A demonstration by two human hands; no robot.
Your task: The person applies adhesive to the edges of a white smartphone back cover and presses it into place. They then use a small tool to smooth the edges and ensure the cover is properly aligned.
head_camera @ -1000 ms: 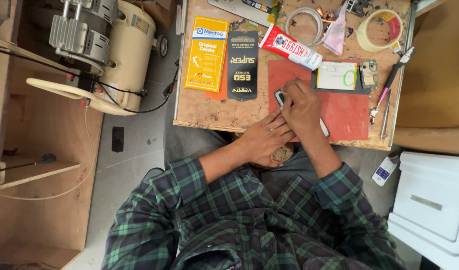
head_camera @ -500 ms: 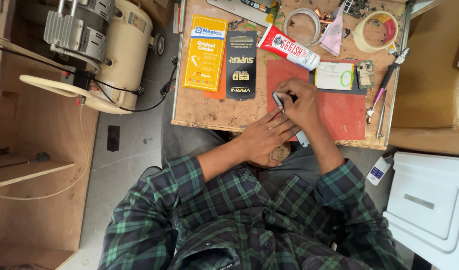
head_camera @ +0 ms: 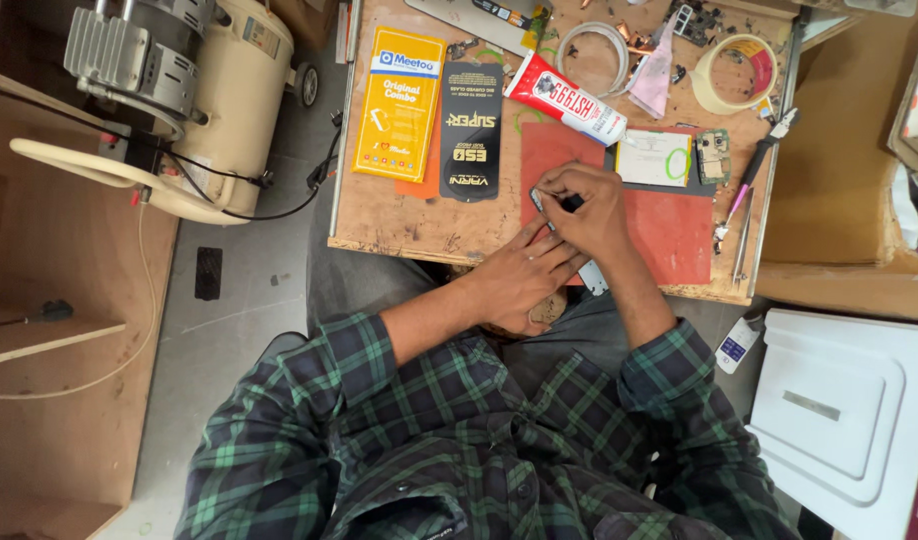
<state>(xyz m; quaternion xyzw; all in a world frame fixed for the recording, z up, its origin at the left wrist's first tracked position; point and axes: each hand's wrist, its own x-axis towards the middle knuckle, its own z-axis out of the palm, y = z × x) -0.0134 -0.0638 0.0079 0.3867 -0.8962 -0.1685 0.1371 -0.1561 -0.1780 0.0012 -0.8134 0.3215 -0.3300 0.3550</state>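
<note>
Phone [head_camera: 564, 205] lower, between both hands [head_camera: 579, 215]

Bare red mat [head_camera: 679, 230] lay free to the right of the right hand [head_camera: 579, 205], bounded at its right edge by tweezers [head_camera: 744, 240] and pliers [head_camera: 764, 150]; above the hands the glue tube [head_camera: 567, 97], a white card [head_camera: 654, 157] and a small circuit board [head_camera: 714, 155] crowded the way. Left of the left hand [head_camera: 524, 280], a strip of bare worktop [head_camera: 389, 220] stayed open below the yellow packet [head_camera: 399, 105] and black packet [head_camera: 472, 130]; the tape roll [head_camera: 739, 72] blocked the upper right corner.
</note>
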